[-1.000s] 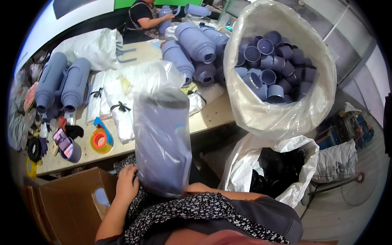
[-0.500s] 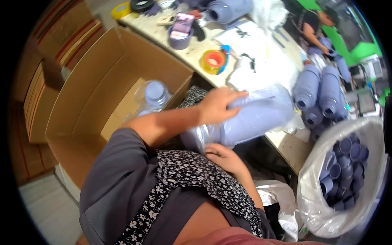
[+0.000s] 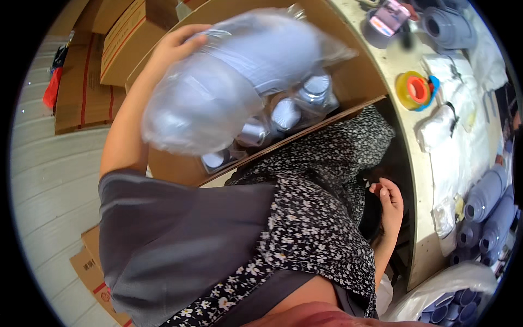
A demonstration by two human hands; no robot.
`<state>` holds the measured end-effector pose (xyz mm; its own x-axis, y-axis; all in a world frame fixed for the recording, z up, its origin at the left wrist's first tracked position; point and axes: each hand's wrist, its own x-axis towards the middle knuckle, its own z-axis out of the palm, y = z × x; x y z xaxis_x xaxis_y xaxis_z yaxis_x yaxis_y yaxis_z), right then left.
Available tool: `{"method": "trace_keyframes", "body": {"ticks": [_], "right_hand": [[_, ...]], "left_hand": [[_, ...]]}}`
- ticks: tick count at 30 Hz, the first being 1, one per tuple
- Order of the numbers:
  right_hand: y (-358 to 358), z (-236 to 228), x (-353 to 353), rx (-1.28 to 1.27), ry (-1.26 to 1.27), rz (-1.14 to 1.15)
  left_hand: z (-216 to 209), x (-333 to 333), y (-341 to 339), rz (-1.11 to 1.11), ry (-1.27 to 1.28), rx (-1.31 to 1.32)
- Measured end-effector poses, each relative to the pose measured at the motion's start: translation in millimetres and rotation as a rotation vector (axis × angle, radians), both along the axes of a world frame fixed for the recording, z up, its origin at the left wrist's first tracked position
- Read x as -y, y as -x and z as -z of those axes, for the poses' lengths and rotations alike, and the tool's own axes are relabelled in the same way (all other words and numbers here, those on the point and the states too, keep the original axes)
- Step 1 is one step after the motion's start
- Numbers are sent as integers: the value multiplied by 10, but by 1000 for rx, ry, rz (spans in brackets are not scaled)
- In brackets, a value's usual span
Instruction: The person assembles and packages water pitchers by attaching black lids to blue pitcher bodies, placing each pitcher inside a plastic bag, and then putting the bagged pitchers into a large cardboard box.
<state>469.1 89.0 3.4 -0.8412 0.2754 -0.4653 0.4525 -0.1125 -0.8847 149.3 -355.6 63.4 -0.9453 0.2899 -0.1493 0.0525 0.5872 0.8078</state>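
A large lilac plastic bottle [image 3: 280,54], wrapped in a clear plastic bag, is tilted above the open cardboard box [image 3: 357,65]. My left hand [image 3: 177,46] grips it from its left side, with the fingertips at the upper edge of the bag. Motion blurs the bottle a little. Inside the box stand several bagged bottles with pale round caps [image 3: 286,113]. My right hand [image 3: 389,203] hangs beside the table edge, near my floral apron [image 3: 321,212]. Its fingers are loosely bent and a little apart, and nothing shows in them.
The worktable [image 3: 400,117] on the right carries tape rolls [image 3: 414,90], a phone [image 3: 389,17] in a cup, white bags [image 3: 457,147] and lilac bottles [image 3: 487,193]. A lined bin of lilac cups [image 3: 452,310] stands at lower right. Cardboard cartons [image 3: 84,87] are at far left.
The bagged bottle has moved left from beside the table to above the box, carried by my left hand. My right hand has come away from the bag. The view has turned toward the box.
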Motion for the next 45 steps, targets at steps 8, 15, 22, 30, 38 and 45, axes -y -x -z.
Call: {"method": "trace_keyframes", "body": {"ticks": [8,15,22,30,38,45], "right_hand": [[-132,-104,200,190,-91,-125],[-393,-210,188,144,-495,-228],[-721,-253,-39,341,-471,-427],[-679,-178,-99,361,-505,-332],[-415,230,-190,133,-643,-428],[-338,684,-92,9,-607,-422]], "left_hand": [[1274,561,267,449,983,-147],[2026,628,-858,328,1132,332],[3410,778,-1319,385,1125,311],[3638,795,-1402,503,1071,346],[2679,241,-835,603,1031,274],[225,-2092,136,481,-47,-488]]}}
